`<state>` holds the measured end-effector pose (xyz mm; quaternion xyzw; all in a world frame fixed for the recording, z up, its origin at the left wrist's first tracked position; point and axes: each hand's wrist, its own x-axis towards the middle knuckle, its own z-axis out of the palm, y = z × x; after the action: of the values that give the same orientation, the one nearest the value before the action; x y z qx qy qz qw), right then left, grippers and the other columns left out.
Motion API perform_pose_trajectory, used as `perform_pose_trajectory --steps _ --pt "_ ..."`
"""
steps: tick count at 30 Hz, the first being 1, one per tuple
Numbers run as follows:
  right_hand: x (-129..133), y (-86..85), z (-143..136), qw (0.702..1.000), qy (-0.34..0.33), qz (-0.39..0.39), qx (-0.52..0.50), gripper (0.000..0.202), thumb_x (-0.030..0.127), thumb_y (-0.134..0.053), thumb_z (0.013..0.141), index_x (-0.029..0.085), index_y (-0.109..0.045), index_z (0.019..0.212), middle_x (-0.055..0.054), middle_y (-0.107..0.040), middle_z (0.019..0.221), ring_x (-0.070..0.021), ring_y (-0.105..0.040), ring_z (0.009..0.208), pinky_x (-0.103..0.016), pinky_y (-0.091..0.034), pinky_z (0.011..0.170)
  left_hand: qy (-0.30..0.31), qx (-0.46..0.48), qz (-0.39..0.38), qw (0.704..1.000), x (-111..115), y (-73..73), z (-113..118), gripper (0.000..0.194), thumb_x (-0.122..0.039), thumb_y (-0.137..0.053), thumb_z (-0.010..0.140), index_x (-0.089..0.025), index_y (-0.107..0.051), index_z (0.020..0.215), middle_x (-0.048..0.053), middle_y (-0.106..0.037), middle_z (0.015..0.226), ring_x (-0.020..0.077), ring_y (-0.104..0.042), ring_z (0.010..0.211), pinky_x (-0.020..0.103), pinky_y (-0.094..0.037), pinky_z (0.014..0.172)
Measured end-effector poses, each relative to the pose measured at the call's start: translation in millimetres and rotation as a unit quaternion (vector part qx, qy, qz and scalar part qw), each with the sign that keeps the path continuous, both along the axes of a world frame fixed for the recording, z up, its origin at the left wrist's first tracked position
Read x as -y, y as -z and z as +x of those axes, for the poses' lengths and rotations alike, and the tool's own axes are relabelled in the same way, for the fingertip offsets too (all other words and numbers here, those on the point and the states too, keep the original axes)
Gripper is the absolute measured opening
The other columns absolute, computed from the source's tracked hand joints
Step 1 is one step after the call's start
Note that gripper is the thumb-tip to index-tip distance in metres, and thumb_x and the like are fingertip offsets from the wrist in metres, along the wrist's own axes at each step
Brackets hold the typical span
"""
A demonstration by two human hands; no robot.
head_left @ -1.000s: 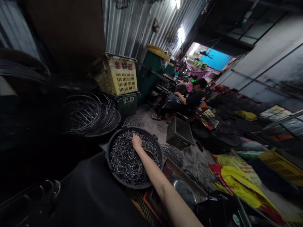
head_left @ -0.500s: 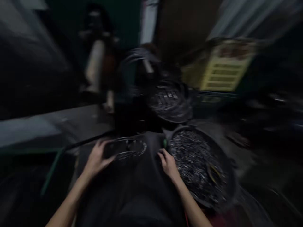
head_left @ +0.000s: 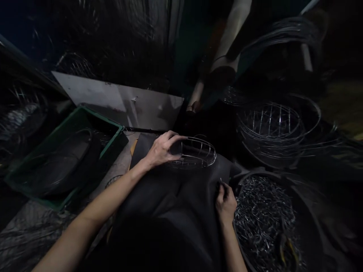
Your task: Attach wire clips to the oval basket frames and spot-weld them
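My left hand [head_left: 164, 149] is closed round the left end of an oval wire basket [head_left: 211, 155], thumb below and fingers above. The basket rests over the dark cloth [head_left: 181, 196] on my lap, its bare wire ribs facing up. To its right, lower down, my right hand [head_left: 226, 202] is pinched, and a small shiny metal piece [head_left: 221, 180] pokes out at the fingertips; its exact shape is too small to tell. Close by the right hand stands a round dark tub [head_left: 307, 211] filled with small metal bits [head_left: 263, 211]. A yellow-handled tool [head_left: 290, 251] lies on them.
A green crate [head_left: 112, 141] with a dark round object inside stands on the left. Behind it leans a pale board [head_left: 119, 100]. Stacked wire baskets [head_left: 272, 124] stand beyond the tub, with coiled wire [head_left: 286, 32] above. A pale post [head_left: 229, 34] rises at the back.
My view has swung left, bringing the green crate and pale board into sight. My left hand still grips the wire basket; my right hand stays pinched beside the tub.
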<state>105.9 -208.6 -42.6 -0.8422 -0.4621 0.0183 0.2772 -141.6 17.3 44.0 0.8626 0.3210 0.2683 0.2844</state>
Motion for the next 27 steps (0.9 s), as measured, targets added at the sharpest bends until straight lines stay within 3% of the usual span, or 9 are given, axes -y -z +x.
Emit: perform_pose_trajectory --steps 5,7,10,13,15,17,20,27 --pt "-30 -61.9 -14 0.996 -0.049 0.059 -0.049 0.037 0.046 -0.043 0.087 0.019 -0.064 0.1 -0.01 -0.068 0.084 -0.021 -0.064 0.074 -0.034 -0.051 0.065 -0.008 -0.017 0.043 0.999 -3 -9.9 8 0.052 -0.021 -0.066 0.069 -0.02 -0.052 0.119 0.007 -0.053 0.107 0.0204 -0.054 0.097 0.032 -0.047 0.083" --pt "-51 -83.7 -21 0.988 -0.103 0.079 -0.086 0.036 0.043 -0.043 0.087 0.021 -0.063 0.107 -0.008 -0.068 0.088 -0.0212 -0.064 0.078 -0.035 -0.052 0.068 0.002 -0.032 0.052 0.998 -4 -6.8 11 0.053 -0.023 -0.067 0.07 -0.02 -0.051 0.121 0.007 -0.052 0.109 0.0217 -0.054 0.099 0.034 -0.046 0.085" --pt "-91 -102.9 -31 0.964 -0.214 0.066 -0.14 0.033 0.04 -0.044 0.088 0.024 -0.063 0.109 -0.006 -0.069 0.091 -0.0207 -0.064 0.08 -0.036 -0.053 0.07 0.012 -0.049 0.053 0.997 -5 -3.8 14 0.054 -0.025 -0.066 0.071 -0.022 -0.049 0.122 0.008 -0.052 0.112 0.0229 -0.053 0.102 0.036 -0.045 0.086" --pt "-127 -112.2 -42 0.948 -0.28 0.036 -0.148 0.027 0.037 -0.048 0.087 0.024 -0.065 0.103 -0.003 -0.07 0.093 -0.0176 -0.065 0.081 -0.03 -0.053 0.072 0.016 -0.057 0.056 0.997 -4 -7.0 14 0.053 -0.023 -0.066 0.071 -0.022 -0.049 0.122 0.008 -0.053 0.111 0.0231 -0.053 0.102 0.036 -0.044 0.086" --pt "-142 -115.5 -49 0.949 -0.301 0.033 -0.086 0.025 0.035 -0.052 0.086 0.022 -0.066 0.101 -0.004 -0.07 0.095 -0.0159 -0.066 0.082 -0.027 -0.051 0.072 0.017 -0.059 0.061 0.996 -3 -9.2 12 0.053 -0.023 -0.066 0.071 -0.022 -0.049 0.122 0.008 -0.053 0.11 0.023 -0.053 0.101 0.036 -0.044 0.086" --pt "-148 -117.0 -53 0.945 -0.326 0.025 0.025 0.027 0.036 -0.055 0.084 0.02 -0.065 0.104 -0.005 -0.071 0.096 -0.0153 -0.066 0.079 -0.025 -0.049 0.067 0.017 -0.063 0.061 0.996 -3 -9.0 10 0.054 -0.025 -0.066 0.072 -0.021 -0.048 0.123 0.008 -0.053 0.111 0.023 -0.053 0.102 0.036 -0.044 0.087" --pt "-149 -117.8 -53 0.91 -0.376 0.014 0.173 0.028 0.034 -0.055 0.084 0.022 -0.064 0.108 -0.003 -0.071 0.095 -0.0136 -0.066 0.074 -0.025 -0.042 0.057 0.014 -0.065 0.047 0.997 -5 -6.1 7 0.056 -0.027 -0.066 0.072 -0.022 -0.047 0.124 0.008 -0.052 0.114 0.0228 -0.052 0.103 0.036 -0.044 0.088" --pt "-161 -127.7 -47 0.859 -0.433 0.066 0.264 0.022 0.026 -0.057 0.083 0.022 -0.066 0.103 0.002 -0.072 0.09 -0.008 -0.064 0.066 -0.026 -0.035 0.058 0.0 -0.028 0.026 0.999 -13 -7.9 2 0.052 -0.024 -0.065 0.071 -0.02 -0.048 0.12 0.008 -0.053 0.112 0.0216 -0.053 0.102 0.035 -0.045 0.088"
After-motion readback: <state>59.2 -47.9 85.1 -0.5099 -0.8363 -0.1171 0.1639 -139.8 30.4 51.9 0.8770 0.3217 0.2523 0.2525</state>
